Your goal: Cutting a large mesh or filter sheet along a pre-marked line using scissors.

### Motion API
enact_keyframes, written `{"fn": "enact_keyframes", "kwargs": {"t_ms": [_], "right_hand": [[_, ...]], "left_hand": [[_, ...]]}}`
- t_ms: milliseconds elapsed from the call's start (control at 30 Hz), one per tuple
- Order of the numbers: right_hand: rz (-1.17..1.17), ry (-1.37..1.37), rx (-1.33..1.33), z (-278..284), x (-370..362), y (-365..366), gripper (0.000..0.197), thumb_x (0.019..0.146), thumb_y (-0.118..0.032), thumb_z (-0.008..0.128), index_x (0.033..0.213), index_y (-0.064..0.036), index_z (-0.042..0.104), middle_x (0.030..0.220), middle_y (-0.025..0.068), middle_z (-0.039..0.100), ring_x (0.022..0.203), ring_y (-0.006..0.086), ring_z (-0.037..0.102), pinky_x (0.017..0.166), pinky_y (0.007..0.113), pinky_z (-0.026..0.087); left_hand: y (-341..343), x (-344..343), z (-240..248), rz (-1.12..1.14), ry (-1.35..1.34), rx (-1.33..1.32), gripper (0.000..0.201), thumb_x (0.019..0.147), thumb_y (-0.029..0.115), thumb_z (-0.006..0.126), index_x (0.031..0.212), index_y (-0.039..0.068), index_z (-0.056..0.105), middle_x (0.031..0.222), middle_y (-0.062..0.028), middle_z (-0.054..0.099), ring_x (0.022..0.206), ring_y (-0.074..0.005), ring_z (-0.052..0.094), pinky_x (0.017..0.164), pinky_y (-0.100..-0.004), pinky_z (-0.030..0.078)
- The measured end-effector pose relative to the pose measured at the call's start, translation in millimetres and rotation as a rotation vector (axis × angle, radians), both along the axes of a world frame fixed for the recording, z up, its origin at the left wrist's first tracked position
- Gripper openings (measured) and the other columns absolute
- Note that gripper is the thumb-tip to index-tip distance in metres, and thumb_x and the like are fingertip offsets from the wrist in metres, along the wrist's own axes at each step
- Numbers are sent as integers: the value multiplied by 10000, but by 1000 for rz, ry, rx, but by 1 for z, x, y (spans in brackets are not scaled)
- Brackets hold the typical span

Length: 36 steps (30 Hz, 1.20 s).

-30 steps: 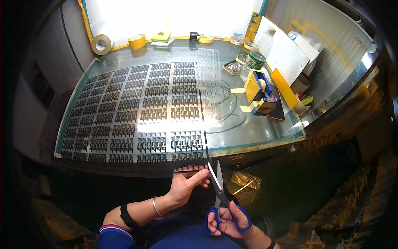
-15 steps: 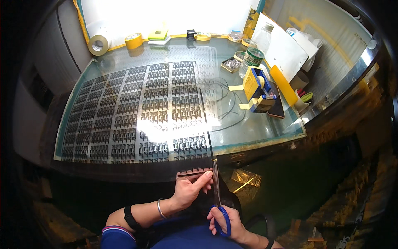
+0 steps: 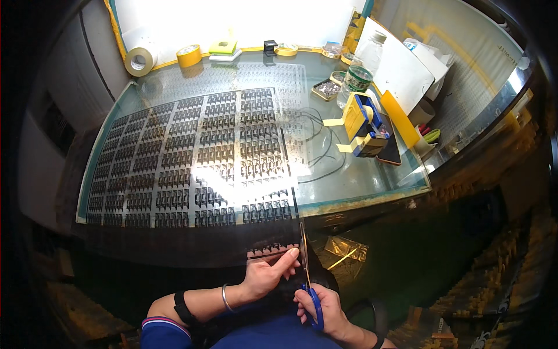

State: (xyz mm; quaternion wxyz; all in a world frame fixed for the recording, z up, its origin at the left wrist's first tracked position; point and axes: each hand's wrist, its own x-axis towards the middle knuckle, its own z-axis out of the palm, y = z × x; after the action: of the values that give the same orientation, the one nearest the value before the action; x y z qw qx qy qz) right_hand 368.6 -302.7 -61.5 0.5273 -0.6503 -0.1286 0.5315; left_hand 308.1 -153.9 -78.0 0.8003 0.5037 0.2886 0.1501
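Observation:
A large clear film sheet (image 3: pixel 180 168) printed with rows of small dark patterns lies on the glass tabletop, its near edge hanging over the front. My left hand (image 3: pixel 271 273) pinches that near edge close to its right corner, thumb on top. In my right hand (image 3: pixel 325 308) are scissors (image 3: pixel 314 299) with blue handles, fingers through the loops. Their blades point away from me along the film's right margin, just right of my left thumb. A dark strip runs up that margin beyond the blade tips.
A blue and yellow tape dispenser (image 3: pixel 366 125) stands on the right of the glass table (image 3: pixel 354 180), near a clear bottle (image 3: pixel 372 49) and a small tray (image 3: pixel 326 88) of metal bits. Tape rolls (image 3: pixel 188 56) and a green hole punch (image 3: pixel 224 47) line the back edge.
The film's near edge has slid a little toward me with my left hand. The scissors' blades have shifted slightly nearer as well.

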Motion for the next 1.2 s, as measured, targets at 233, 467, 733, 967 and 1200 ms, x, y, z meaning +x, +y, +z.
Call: {"fn": "enact_keyframes", "kwargs": {"t_ms": [233, 467, 733, 967, 1200], "right_hand": [[28, -35, -83, 8, 3, 0, 259, 856, -251, 570, 755, -14, 547, 551, 17, 524, 444, 66, 501, 408, 186, 404], [13, -36, -21, 5, 3, 1, 260, 846, -258, 587, 751, -19, 549, 549, 14, 525, 441, 61, 500, 390, 185, 398], [27, -52, -84, 16, 6, 2, 268, 850, -268, 580, 753, -20, 549, 553, 17, 526, 439, 59, 496, 399, 179, 396], [-16, -49, -64, 11, 5, 2, 343, 825, -347, 606, 702, -28, 576, 516, 4, 509, 426, 53, 483, 394, 192, 374], [-10, -14, -72, 19, 7, 3, 296, 845, -296, 584, 755, -15, 561, 573, 13, 525, 463, 55, 502, 402, 178, 399]], "left_hand": [[-1, -7, -6, -18, -22, 9, 178, 858, 179, 574, 921, 20, 619, 720, -22, 610, 586, -69, 545, 502, -190, 433], [-12, -16, -6, -44, 10, 28, 173, 862, 182, 571, 916, 27, 625, 725, -15, 607, 603, -67, 542, 535, -196, 447], [-16, -20, -7, -78, 22, 67, 183, 868, 199, 564, 889, 30, 629, 719, -2, 608, 611, -59, 536, 541, -194, 437], [-25, -30, -14, -118, 25, 109, 157, 863, 158, 569, 934, 34, 633, 762, 15, 621, 629, -48, 529, 549, -198, 434], [-26, -32, -20, -169, 1, 94, 170, 871, 122, 547, 989, 22, 618, 843, -15, 631, 718, -76, 574, 630, -202, 481]]}}
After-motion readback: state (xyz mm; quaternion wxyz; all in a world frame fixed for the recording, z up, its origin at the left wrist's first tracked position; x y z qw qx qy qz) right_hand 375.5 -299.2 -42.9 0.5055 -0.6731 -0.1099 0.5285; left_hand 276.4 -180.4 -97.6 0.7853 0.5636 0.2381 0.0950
